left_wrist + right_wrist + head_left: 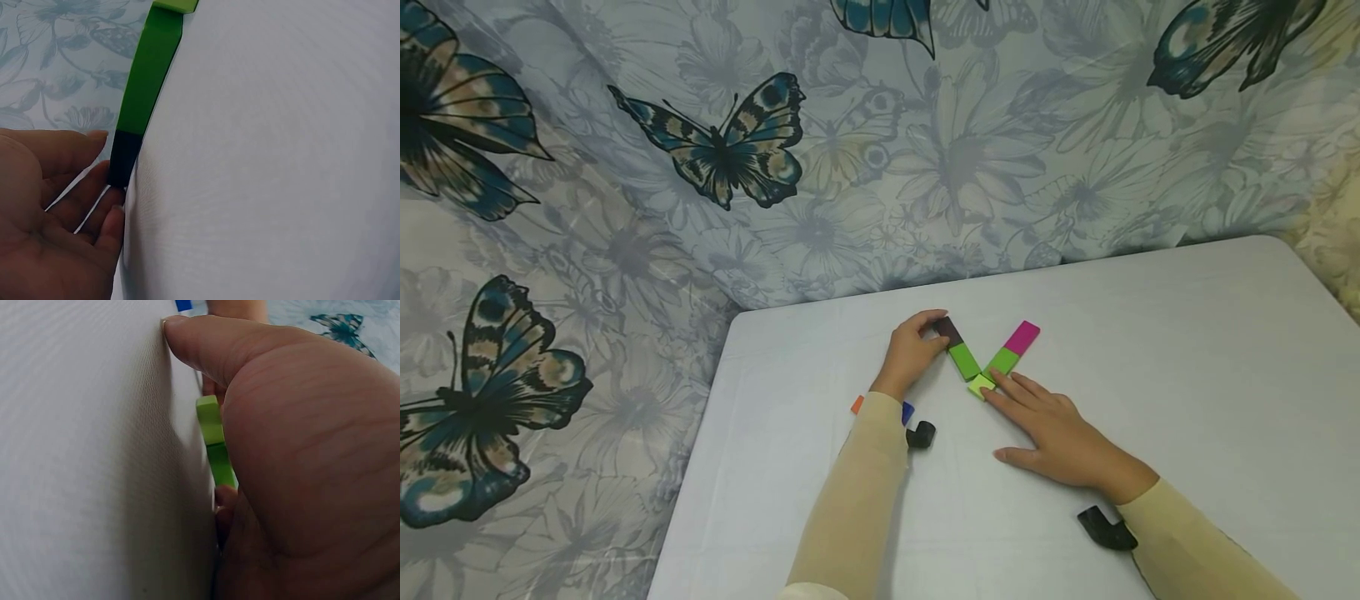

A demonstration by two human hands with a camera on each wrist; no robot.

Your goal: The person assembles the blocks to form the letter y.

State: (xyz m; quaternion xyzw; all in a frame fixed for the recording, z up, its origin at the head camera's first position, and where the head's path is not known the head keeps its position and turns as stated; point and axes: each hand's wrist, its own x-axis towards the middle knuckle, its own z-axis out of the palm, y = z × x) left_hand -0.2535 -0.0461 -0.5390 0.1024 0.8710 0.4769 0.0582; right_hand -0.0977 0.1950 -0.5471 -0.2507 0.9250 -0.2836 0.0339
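Flat coloured blocks form a V on the white table. Its left arm is a dark brown block (950,331) and a green block (965,362) end to end; a magenta block (1022,337) and another green block (1002,361) make the right arm. At the point where they meet lies a yellow-green block (979,385). My left hand (910,354) pinches the dark brown block by its outer end, thumb on the near side. My right hand (1060,433) lies low over the table with fingers extended, fingertips touching the yellow-green block and the nearby green one.
An orange block (857,405) and a blue block (907,412) lie partly hidden by the left forearm. The white table (1150,333) meets a butterfly-patterned cloth (880,167) at its back edge. Black wrist cameras sit at both cuffs.
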